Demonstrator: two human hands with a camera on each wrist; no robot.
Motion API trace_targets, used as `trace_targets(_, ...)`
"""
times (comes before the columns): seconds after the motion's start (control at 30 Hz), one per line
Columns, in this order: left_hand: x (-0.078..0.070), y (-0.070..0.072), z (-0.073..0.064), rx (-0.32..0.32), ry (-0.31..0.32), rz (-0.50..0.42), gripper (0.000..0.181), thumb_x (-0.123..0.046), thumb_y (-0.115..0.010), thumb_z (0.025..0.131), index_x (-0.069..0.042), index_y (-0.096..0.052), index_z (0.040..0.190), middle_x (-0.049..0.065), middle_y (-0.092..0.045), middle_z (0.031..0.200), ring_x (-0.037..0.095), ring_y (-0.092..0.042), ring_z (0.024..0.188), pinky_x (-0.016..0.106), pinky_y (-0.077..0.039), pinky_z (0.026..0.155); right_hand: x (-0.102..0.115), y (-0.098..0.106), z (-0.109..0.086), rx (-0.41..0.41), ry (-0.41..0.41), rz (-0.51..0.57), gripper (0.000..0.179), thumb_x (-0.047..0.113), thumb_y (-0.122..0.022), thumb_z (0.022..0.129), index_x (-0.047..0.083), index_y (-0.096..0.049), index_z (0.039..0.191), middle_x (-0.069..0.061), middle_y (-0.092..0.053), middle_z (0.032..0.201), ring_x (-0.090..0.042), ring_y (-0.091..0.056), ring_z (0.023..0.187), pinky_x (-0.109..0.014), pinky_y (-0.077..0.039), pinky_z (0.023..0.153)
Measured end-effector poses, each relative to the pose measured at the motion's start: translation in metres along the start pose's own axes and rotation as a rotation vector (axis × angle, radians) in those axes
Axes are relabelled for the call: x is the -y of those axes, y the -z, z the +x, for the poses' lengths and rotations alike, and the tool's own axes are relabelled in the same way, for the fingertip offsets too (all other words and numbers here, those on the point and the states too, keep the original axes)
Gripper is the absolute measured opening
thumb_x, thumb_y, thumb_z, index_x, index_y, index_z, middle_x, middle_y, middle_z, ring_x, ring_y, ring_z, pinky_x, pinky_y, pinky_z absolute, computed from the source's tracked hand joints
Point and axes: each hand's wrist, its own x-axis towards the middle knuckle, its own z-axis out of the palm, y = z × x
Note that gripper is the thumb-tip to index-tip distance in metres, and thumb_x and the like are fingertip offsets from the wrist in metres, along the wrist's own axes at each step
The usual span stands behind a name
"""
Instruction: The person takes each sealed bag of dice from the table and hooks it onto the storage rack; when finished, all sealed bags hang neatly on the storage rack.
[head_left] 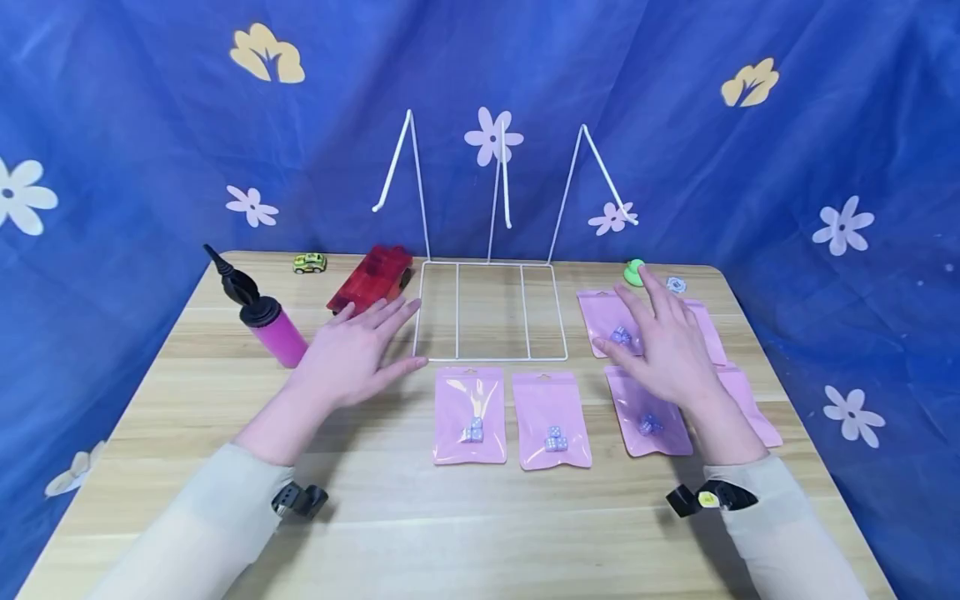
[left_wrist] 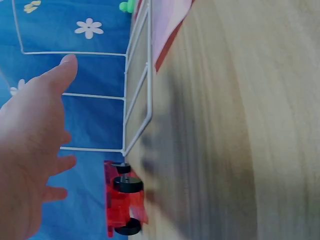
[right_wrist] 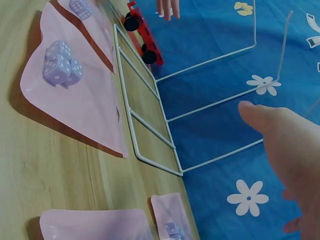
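My left hand [head_left: 352,354] hovers over the table with fingers spread, between a red toy car [head_left: 371,279] and the left side of a white wire rack [head_left: 566,333]. It holds nothing. On the other side, my right hand [head_left: 667,354] is stretched out, also holding nothing, above several pink pouches [head_left: 637,383] that it partly hides. Two more pouches lie side by side in front of the rack: a left pouch [head_left: 468,392] and a right pouch [head_left: 546,404]. Purple dice [right_wrist: 59,69] show on the pouches. Three bent prongs [head_left: 415,158] rise from the rack's back.
A pink and black hand pump [head_left: 277,329] lies left of my left hand. At the back left sits a small yellow-green toy car [head_left: 309,263]. A green toy duck [head_left: 633,272] and a small pale trinket [head_left: 676,285] are at the back right. Blue cloth [head_left: 345,167] hangs behind the table.
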Motion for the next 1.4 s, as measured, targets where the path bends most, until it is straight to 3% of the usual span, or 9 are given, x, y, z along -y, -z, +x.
trace_targets(0.1,0.001,-0.004,0.003,-0.016,-0.009,-0.005,0.082,-0.07,-0.061,0.097,-0.017,-0.051,0.159,0.015,-0.061,0.148,0.036,-0.06,0.134,0.067,-0.043,0.112,-0.002,-0.002,0.0,-0.022,-0.022,0.046,0.078,0.048,-0.076,0.093,0.012,-0.05,0.157,-0.015,-0.026,0.172,-0.049,-0.032,0.152,-0.078,-0.03,0.112)
trace_targets(0.23,0.002,-0.008,0.005,-0.008,0.004,-0.02,0.074,-0.066,-0.064,0.097,-0.017,-0.059,0.152,0.016,-0.072,0.132,0.039,-0.072,0.11,0.058,-0.059,0.087,-0.006,-0.005,0.0,-0.042,-0.056,0.115,0.072,0.042,-0.078,0.094,0.01,-0.055,0.154,-0.016,-0.036,0.167,-0.046,-0.038,0.149,-0.077,-0.038,0.107)
trace_targets(0.33,0.002,-0.012,0.006,0.005,0.011,-0.062,0.067,-0.061,-0.067,0.098,-0.014,-0.065,0.146,0.015,-0.073,0.13,0.037,-0.073,0.106,0.055,-0.061,0.076,-0.009,-0.007,0.002,-0.055,-0.086,0.197,0.067,0.037,-0.081,0.094,0.008,-0.058,0.151,-0.016,-0.042,0.163,-0.044,-0.043,0.147,-0.073,-0.04,0.108)
trace_targets(0.57,0.004,-0.027,0.009,0.005,-0.004,-0.163,0.058,-0.052,-0.072,0.098,-0.009,-0.071,0.137,0.013,-0.07,0.136,0.033,-0.067,0.125,0.057,-0.056,0.099,-0.025,-0.015,0.003,-0.068,-0.177,0.437,0.058,0.018,-0.083,0.094,0.003,-0.062,0.145,-0.018,-0.048,0.157,-0.043,-0.047,0.142,-0.068,-0.044,0.108)
trace_targets(0.8,0.006,-0.041,0.008,0.022,-0.037,-0.186,0.053,-0.044,-0.076,0.098,-0.007,-0.073,0.135,0.017,-0.067,0.141,0.035,-0.066,0.127,0.058,-0.055,0.1,-0.041,-0.022,0.002,-0.07,-0.281,0.616,0.049,0.011,-0.079,0.097,0.0,-0.064,0.142,-0.016,-0.056,0.149,-0.045,-0.058,0.131,-0.062,-0.052,0.103)
trace_targets(1.03,0.01,-0.054,0.006,-0.018,-0.102,-0.202,0.047,-0.038,-0.077,0.099,-0.005,-0.075,0.133,0.017,-0.067,0.14,0.035,-0.065,0.128,0.056,-0.055,0.101,-0.056,-0.027,0.0,-0.006,-0.407,0.594,0.057,0.028,-0.076,0.101,0.005,-0.059,0.149,-0.017,-0.057,0.15,-0.042,-0.06,0.131,-0.058,-0.053,0.104)
trace_targets(1.4,0.015,-0.064,0.004,0.015,-0.12,-0.233,0.046,-0.034,-0.074,0.102,-0.002,-0.073,0.134,0.02,-0.066,0.139,0.037,-0.062,0.132,0.053,-0.052,0.107,-0.071,-0.035,0.001,0.037,-0.462,0.587,0.063,0.034,-0.074,0.102,0.002,-0.054,0.153,-0.022,-0.056,0.151,-0.042,-0.059,0.133,-0.06,-0.049,0.108)
